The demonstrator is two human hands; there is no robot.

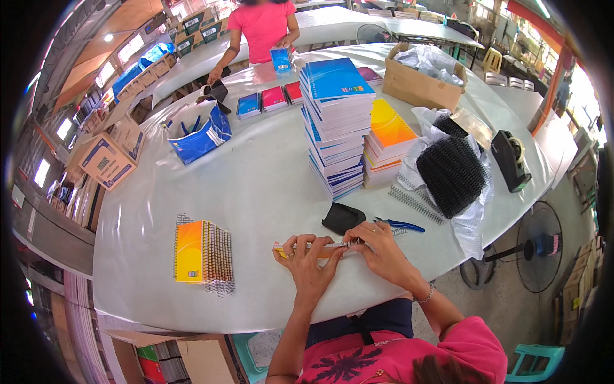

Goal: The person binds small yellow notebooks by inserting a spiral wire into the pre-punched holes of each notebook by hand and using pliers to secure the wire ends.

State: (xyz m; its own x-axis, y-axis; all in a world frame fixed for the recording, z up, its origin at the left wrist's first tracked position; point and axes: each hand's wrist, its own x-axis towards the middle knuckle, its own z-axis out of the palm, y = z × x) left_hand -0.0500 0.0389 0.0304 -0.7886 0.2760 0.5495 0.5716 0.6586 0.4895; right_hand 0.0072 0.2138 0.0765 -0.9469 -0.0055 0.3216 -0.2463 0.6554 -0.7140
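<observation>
My left hand (310, 266) is closed round a small yellow-orange notebook (279, 250), held edge-up above the table. At the notebook's right end, the fingers of my right hand (377, 246) pinch a dark spiral binding coil (350, 244) against its edge. How far the coil runs through the holes is hidden by my fingers. Just beyond my hands lie a black curved holder (343, 218) and blue-handled pliers (404, 225). A stack of yellow-orange spiral notebooks (192, 251), with coils sticking out, stands to the left.
Tall stacks of blue notebooks (339, 80) and yellow-orange notebooks (390, 128) rise ahead. Black coils (451, 176) lie on plastic at right, near a tape dispenser (510, 160). A blue bag (199, 136) sits at left. Across the table, a person (262, 29) handles a blue notebook (281, 60).
</observation>
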